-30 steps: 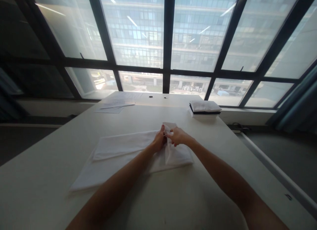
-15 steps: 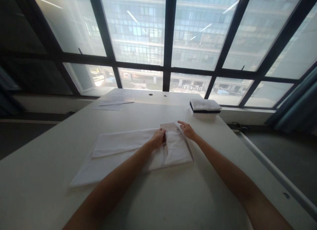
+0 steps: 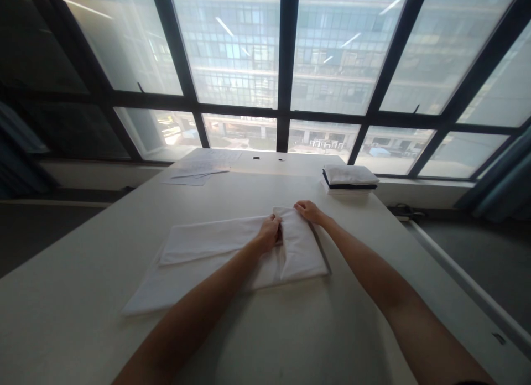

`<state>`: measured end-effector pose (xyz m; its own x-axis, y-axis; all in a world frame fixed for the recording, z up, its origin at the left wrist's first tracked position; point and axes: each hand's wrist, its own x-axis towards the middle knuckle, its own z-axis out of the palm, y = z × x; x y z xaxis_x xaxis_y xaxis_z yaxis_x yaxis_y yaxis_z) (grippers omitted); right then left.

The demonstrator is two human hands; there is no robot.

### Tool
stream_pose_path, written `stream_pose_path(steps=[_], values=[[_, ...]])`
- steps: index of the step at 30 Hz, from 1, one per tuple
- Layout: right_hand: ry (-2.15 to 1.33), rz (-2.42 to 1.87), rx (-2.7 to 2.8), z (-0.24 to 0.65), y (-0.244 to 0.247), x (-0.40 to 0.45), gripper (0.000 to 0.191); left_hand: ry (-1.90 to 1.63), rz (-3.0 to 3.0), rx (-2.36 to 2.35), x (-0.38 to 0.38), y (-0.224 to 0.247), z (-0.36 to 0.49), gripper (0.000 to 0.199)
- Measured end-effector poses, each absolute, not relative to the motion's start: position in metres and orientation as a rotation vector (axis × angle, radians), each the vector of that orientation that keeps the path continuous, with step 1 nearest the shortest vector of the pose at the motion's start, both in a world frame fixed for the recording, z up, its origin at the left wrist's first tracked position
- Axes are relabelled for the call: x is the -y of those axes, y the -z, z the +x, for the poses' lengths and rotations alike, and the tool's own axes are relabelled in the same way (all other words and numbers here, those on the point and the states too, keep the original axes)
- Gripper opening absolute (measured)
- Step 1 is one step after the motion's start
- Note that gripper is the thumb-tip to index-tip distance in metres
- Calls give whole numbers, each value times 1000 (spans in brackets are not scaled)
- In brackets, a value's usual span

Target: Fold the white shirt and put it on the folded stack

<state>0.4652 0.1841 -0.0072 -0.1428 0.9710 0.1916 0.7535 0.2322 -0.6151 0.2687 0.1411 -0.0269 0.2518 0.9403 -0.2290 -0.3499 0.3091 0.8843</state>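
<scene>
White cloth (image 3: 199, 274) lies partly folded on a table (image 3: 357, 329), its folded right end gripped at the inner edge by the left hand's fingers (image 3: 271, 223), while the right hand (image 3: 309, 211), previously lifted away, is now set at the far outer corner, apparently steadying the fold.

Our left hand (image 3: 270, 229) and right hand (image 3: 311, 211) are bare, with slender fingers. Our left forearm (image 3: 211, 291) and right forearm (image 3: 367, 271) are uncovered too, slim at the wrists and broader towards the elbows. A small dark edge (image 3: 477, 383) borders our right arm at the bottom; whether it is a sleeve, we cannot tell.
</scene>
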Motion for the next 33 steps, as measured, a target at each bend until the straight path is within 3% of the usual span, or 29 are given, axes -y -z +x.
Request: stream_pose_path(steps=[7, 11, 17, 24, 29, 33], values=[[-303, -1698, 2030, 457, 13, -175, 29, -1154, 1020, -1100, -137, 24, 269, 9], [-322, -1712, 2049, 462, 9, -175, 32, -1305, 1224, -1187, -133, 17, 266, 22], [-273, -1740, 2058, 460, 3, -168, 29, -1224, 1357, -1294, -139, 17, 259, 18], [-106, -1699, 2041, 437, 9, -78, 45, -1161, 1391, -1306, -141, 16, 250, 20], [-171, -1600, 2264, 413, 19, 1, 62, -1095, 1674, -1475, -133, 11, 245, 55], [-204, -1584, 2305, 399, 21, 10, 69, -988, 2218, -1398, -121, 6, 254, 52]])
